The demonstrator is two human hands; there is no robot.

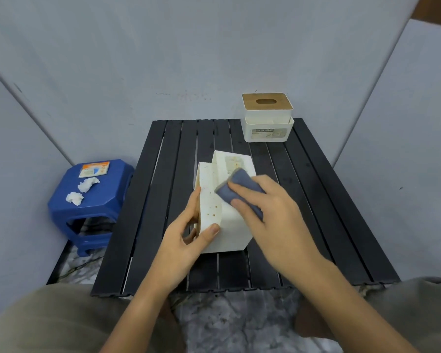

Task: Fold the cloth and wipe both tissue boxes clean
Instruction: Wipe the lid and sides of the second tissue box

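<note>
Here, mid-frame, a white tissue box [229,225] lies tipped on the black slatted counter [316,212], its upper face flecked with brown spots. The left hand [186,240] grips its near end; the right hand [270,212] presses a folded blue cloth [237,186] against it. A second, wood-lidded tissue box [267,118] stands upper right. A blue stool [92,207] sits left, before grey walls.

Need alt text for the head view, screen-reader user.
A right hand presses a folded blue cloth on a stained white tissue box tipped on a black slatted table, the left hand gripping it. A second tissue box stands behind.
</note>
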